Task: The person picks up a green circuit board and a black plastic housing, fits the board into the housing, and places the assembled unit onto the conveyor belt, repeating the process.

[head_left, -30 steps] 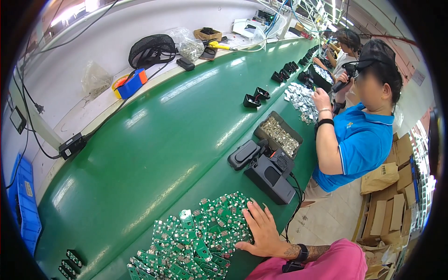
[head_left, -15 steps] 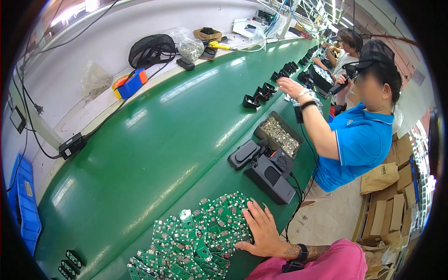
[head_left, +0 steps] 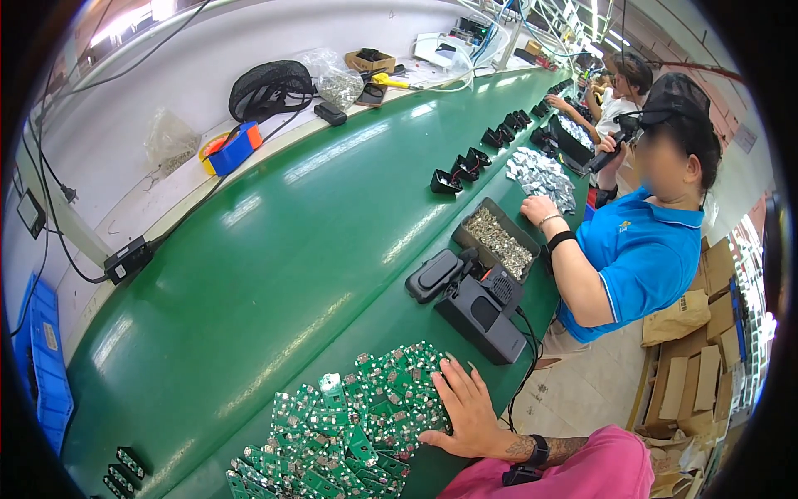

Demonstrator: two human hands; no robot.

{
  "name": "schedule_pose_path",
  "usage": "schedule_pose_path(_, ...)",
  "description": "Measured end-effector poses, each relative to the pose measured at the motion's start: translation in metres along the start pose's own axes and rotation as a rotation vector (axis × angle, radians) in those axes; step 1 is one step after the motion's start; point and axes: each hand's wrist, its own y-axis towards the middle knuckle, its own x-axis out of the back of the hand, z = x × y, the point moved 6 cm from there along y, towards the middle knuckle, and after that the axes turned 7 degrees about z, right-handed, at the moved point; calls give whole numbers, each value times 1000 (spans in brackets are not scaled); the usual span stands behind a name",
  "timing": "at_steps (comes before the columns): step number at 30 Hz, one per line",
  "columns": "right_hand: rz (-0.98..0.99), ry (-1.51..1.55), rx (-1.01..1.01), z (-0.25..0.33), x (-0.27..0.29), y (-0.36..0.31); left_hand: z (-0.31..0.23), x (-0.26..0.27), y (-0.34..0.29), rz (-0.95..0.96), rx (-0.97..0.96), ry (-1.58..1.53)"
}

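Note:
My right hand (head_left: 464,409) lies palm down at the right edge of a pile of green circuit boards (head_left: 349,416). Its fingers are stretched out flat and slightly apart, with the thumb out toward the boards. The fingertips touch the border of the pile, and nothing shows in its grasp. A black band (head_left: 538,451) circles the wrist, below a pink sleeve (head_left: 582,466). My left hand is outside the picture. Just beyond my fingers stands a dark grey boxy device (head_left: 482,318) with a cable, beside a rounded black case (head_left: 434,276).
A tray of small metal parts (head_left: 499,241) stands farther along the green table (head_left: 249,291). A co-worker in a blue shirt (head_left: 640,249) stands at the right, near silvery pieces (head_left: 542,176). Black housings (head_left: 449,180) line the table. A blue bin (head_left: 50,358) is at left.
The co-worker's hand has come down and back from near the black housings to the silvery pieces, which now show more fully. My right hand and the circuit boards have stayed put.

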Motion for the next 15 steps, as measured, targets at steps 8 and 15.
schedule_pose_path(8,-5,16,6,-3,-4,0,4,-5,0,-82,-30,-102)
schedule_pose_path(15,-2,10,7,-1,-3,0,2,-6,1,-25,-3,49)
